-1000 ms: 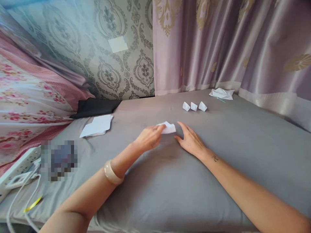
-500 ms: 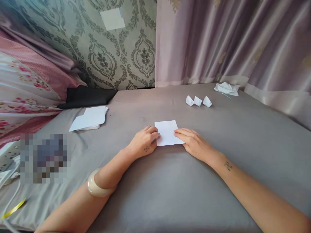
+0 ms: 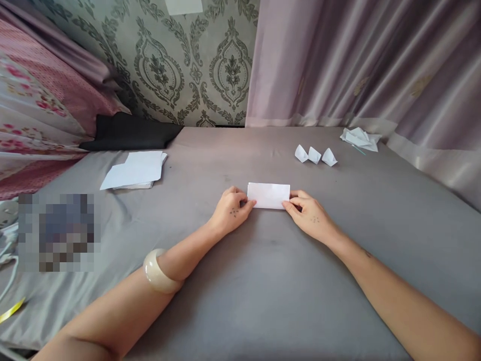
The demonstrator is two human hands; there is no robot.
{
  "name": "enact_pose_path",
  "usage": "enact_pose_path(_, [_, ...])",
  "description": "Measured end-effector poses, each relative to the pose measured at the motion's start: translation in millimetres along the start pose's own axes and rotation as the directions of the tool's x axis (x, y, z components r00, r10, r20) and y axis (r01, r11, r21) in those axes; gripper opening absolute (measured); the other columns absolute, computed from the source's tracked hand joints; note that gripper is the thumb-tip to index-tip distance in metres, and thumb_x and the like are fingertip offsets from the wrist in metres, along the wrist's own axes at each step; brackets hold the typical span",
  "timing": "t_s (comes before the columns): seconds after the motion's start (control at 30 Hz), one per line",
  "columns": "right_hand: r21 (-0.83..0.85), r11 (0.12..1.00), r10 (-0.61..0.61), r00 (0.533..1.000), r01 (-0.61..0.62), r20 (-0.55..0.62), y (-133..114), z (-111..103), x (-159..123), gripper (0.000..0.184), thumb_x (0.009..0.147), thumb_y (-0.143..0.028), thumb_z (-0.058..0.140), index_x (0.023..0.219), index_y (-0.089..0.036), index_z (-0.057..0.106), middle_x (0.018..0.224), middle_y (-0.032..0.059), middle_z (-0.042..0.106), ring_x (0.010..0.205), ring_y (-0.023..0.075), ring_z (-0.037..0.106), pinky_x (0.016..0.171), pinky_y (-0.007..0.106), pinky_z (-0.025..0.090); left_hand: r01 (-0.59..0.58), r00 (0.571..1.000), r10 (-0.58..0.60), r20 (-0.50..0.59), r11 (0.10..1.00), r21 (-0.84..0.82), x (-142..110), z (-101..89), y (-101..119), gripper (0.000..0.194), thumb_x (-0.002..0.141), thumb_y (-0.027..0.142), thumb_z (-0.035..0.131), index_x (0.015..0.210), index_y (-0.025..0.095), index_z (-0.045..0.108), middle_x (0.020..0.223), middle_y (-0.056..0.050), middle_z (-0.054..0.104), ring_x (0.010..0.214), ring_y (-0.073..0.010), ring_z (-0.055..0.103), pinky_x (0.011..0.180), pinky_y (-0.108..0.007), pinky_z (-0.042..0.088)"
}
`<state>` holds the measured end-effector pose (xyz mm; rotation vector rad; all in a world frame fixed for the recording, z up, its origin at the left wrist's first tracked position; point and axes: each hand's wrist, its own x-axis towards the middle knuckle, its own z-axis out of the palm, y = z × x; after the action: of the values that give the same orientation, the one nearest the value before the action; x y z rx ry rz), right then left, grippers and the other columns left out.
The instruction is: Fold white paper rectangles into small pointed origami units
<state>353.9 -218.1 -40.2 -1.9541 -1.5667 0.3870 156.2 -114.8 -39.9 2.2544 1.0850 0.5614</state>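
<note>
A white sheet of paper (image 3: 268, 195), folded over into a wide rectangle, is held between my two hands just above or on the grey cloth. My left hand (image 3: 233, 208) pinches its left end, thumb at the near lower corner. At the right end, my right hand (image 3: 310, 213) grips the paper the same way, thumb in front and fingers behind. Beyond it, to the right, three small folded white paper shapes (image 3: 314, 155) stand in a row on the cloth.
The grey cloth (image 3: 300, 301) covers the whole surface. A stack of white paper (image 3: 141, 168) lies at left, near a black cloth (image 3: 131, 133). Crumpled white paper (image 3: 361, 138) sits at the far right by the curtain (image 3: 319, 60). Cables and a yellow strip (image 3: 12, 310) are at the left edge.
The paper lay flat and larger; now it is folded over into a narrower rectangle. Both hands have moved from resting on its sides to pinching its ends. The view has shifted slightly.
</note>
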Motion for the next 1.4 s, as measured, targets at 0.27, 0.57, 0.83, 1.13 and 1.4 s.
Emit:
enact_pose_path(0.27, [-0.116,0.989,0.079,0.994,-0.088,-0.08,-3,9,12,0.04,0.088,-0.04,0.047,0.052,-0.02,0.051,0.1,0.0077,0.059,0.075,0.0172,0.06,0.073,0.033,0.045,0.103,0.994,-0.102,-0.026,0.993,0.063,14,8.5,0,0.031,0.084,0.037,0.056,0.06,0.019,0.056,0.087,-0.008,0.06,0.086,-0.0209,0.06,0.078,-0.034,0.05])
enact_pose_path(0.57, [-0.194,0.975,0.076,0.98,-0.112,-0.186,0,18,16,0.038,0.086,-0.04,0.05,0.053,-0.021,0.045,0.089,0.0048,0.057,0.062,0.0133,0.052,0.064,0.032,0.041,0.134,0.991,-0.132,-0.025,0.986,0.095,15,10.4,-2,0.031,0.085,0.04,0.055,0.063,0.018,0.052,0.093,-0.009,0.057,0.082,-0.0199,0.058,0.072,-0.035,0.049])
enact_pose_path(0.83, [-0.203,0.968,0.119,0.983,-0.146,-0.14,-2,16,13,0.034,0.084,-0.039,0.053,0.057,-0.02,0.044,0.095,0.003,0.055,0.062,0.0124,0.052,0.063,0.031,0.041,0.149,0.989,-0.149,0.004,0.986,0.069,13,7.4,1,0.025,0.084,0.034,0.058,0.066,0.017,0.056,0.099,-0.008,0.055,0.084,-0.0186,0.058,0.077,-0.035,0.048])
enact_pose_path(1.13, [-0.185,0.97,0.135,0.981,-0.16,-0.14,-2,16,12,0.032,0.083,-0.038,0.055,0.057,-0.02,0.048,0.096,0.0026,0.056,0.06,0.0113,0.052,0.058,0.03,0.04,0.109,0.994,-0.11,0.002,0.987,0.116,11,8.1,-1,0.026,0.086,0.033,0.053,0.066,0.017,0.056,0.097,-0.009,0.055,0.087,-0.0201,0.058,0.074,-0.035,0.048])
enact_pose_path(1.4, [-0.171,0.974,0.13,0.984,-0.15,-0.123,-1,14,12,0.031,0.081,-0.035,0.056,0.056,-0.02,0.05,0.097,0.003,0.056,0.06,0.011,0.053,0.059,0.03,0.041,0.112,0.994,-0.112,0.008,0.992,0.058,13,9.2,-4,0.023,0.082,0.032,0.058,0.064,0.017,0.058,0.095,-0.007,0.055,0.085,-0.0188,0.057,0.076,-0.034,0.048])
